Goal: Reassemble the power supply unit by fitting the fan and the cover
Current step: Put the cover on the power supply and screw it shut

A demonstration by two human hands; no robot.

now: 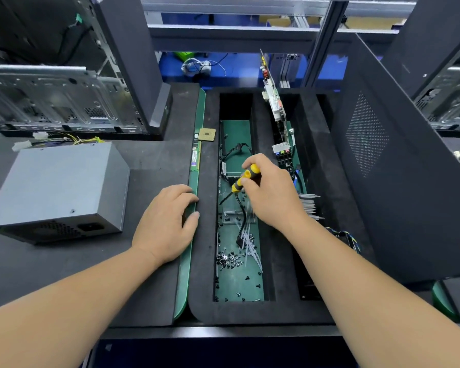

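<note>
Right hand [270,192] grips the screwdriver [243,179] over the parts tray [202,261], left hand [168,221] rests flat and empty, closed power supply unit [56,192] sits far left; tip could scatter loose screws [230,260].

We are looking down at a computer repair or assembly workbench in an electronics workshop. Stripped desktop cases [51,99] are standing along the back, a foam organiser tray [276,309] is holding loose screws [230,260] and cables, a motherboard [276,112] is leaning upright in a slot, and a memory stick [195,156] and a processor chip [207,134] are lying beside it.
</note>
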